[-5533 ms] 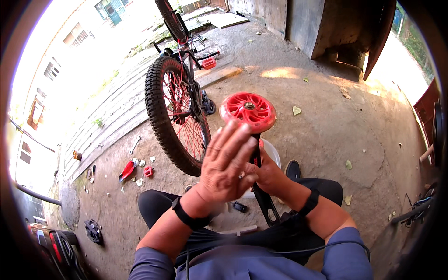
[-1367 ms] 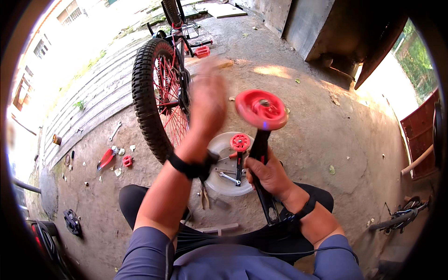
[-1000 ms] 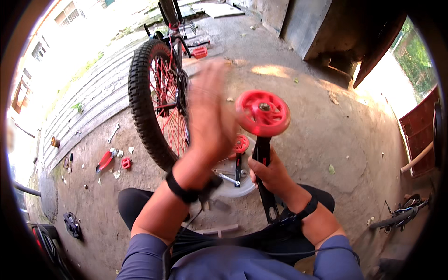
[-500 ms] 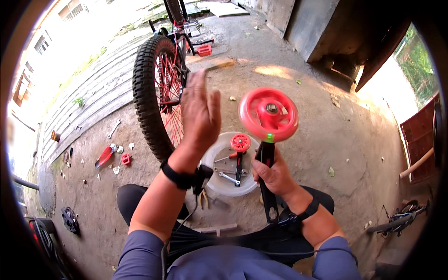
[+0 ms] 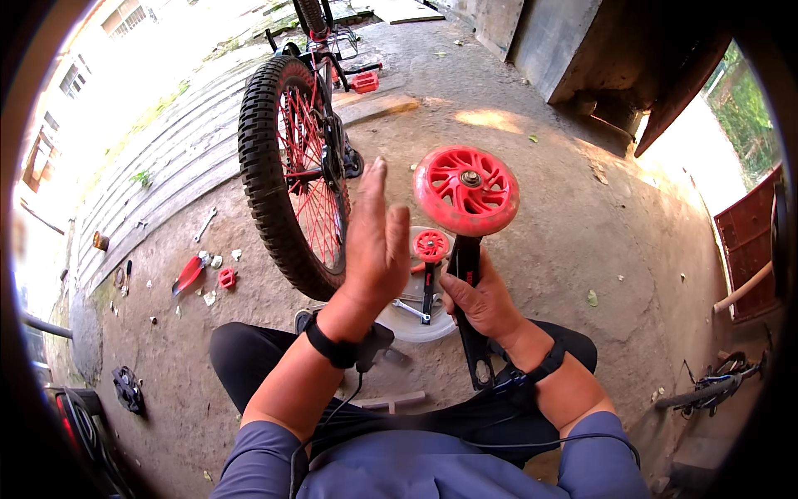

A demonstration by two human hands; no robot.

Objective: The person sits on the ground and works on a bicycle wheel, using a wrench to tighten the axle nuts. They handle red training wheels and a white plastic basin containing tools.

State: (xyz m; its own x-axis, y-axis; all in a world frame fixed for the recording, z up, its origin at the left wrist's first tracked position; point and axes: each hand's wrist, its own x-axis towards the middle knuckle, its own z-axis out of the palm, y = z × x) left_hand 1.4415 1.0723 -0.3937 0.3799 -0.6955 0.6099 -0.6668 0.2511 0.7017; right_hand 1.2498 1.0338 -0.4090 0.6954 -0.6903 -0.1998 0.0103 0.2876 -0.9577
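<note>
My right hand [image 5: 470, 295] grips a black metal bracket [image 5: 475, 349] upright, with a red spoked small wheel [image 5: 490, 190] on its top end. My left hand [image 5: 378, 245] is open, fingers together and pointing up, just left of that wheel with nothing in it. Behind the bracket on the ground lies a clear round tray [image 5: 416, 333] holding a second bracket with a red wheel [image 5: 431, 244], a wrench [image 5: 411, 311] and other tools partly hidden by my hands.
An upturned bicycle [image 5: 262, 170] stands ahead-left. At left lie a spanner [image 5: 205, 224], red-black part [image 5: 189, 272], red pedal [image 5: 227, 279] and black component [image 5: 128, 388]. A dark metal structure [image 5: 549, 50] is at back right, another bicycle [image 5: 706, 391] at lower right.
My left hand swept blurred beside the wheel and is now sharp, slightly lower. The wheel, blurred with a lit spot moments ago, now shows sharp spokes. My right hand still holds the bracket.
</note>
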